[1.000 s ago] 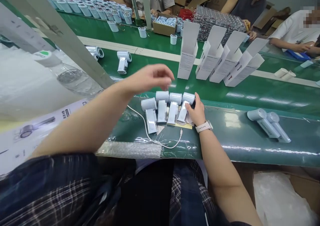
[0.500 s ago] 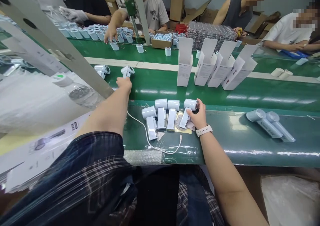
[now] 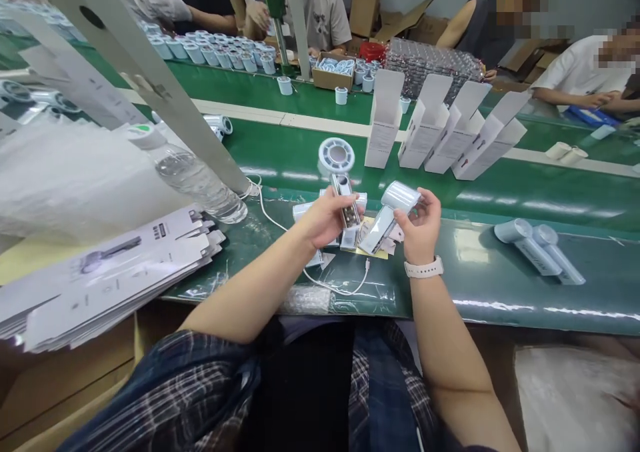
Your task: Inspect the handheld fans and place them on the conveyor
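Left hand (image 3: pixel 330 220) mine, closed round handle of ring-faced fan (image 3: pixel 337 155), head up. Right hand (image 3: pixel 423 229) gripping tilted fan (image 3: pixel 400 195) at its head, just beside. Under hands, more fans (image 3: pixel 303 211), partly hidden. White cable (image 3: pixel 345 293) nearer me. Beyond, four open boxes (image 3: pixel 383 135) upright on green belt (image 3: pixel 300 155).

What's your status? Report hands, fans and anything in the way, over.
Left hand holding one fan, ring end up. Right hand holding second fan, tilted. Other fans close beneath, partly hidden; white cable loose nearby.
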`<state>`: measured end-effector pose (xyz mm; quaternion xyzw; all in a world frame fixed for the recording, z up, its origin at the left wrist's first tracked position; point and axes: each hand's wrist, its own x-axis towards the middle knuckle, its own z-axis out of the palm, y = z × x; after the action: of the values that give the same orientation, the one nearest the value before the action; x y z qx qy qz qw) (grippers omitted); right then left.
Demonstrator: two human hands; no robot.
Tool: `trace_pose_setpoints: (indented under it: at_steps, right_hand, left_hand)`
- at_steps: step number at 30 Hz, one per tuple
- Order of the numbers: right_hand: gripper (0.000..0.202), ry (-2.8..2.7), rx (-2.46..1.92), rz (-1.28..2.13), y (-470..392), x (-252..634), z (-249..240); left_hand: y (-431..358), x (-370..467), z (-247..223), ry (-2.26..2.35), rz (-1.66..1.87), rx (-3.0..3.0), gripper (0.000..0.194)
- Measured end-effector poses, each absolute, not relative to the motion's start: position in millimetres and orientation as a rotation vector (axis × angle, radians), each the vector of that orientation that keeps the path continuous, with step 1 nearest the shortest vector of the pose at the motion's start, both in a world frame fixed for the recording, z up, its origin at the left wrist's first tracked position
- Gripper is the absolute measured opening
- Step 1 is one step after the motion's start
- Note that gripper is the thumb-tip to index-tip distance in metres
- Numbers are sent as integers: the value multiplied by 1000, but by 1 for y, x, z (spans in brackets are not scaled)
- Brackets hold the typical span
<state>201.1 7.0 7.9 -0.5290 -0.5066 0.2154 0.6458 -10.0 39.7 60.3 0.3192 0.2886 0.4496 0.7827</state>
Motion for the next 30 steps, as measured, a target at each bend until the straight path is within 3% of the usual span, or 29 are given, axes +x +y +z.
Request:
trace_pose_setpoints:
  at_steps: [2,5,12,15,20,22,24,27,30]
  right_hand:
    - [65,-1203,-1208,436,-5,197,21]
    - [59,-1271,-1280,348,-18,190,34]
    - [55,-1358,-1359,364,-32,188,40]
    - [43,-1396,-1680,267,-43,187,35]
    - [15,-1916,-2284,461,-63,154,17]
    - [7,-1991,-2207,484,-69,141,14]
    - [5,-1910,-1967,745,-73,135,15]
    - [13,-1542,-1511,1263,-78,135,17]
    - [25,-1269,-1255,1464,-81,136,15]
  left_hand:
    - [33,-1,46,618,889,682,40]
    - [27,8,25,513,753,676,63]
    - [22,13,-2,270,657,600,79]
    - [31,9,-1,276,759,600,80]
    - [35,1,15,314,965,667,81]
    - [32,0,23,301,1000,701,82]
    - [30,0,28,289,1012,731,84]
    - [28,0,32,311,1035,765,83]
    - [29,1,32,333,1095,780,81]
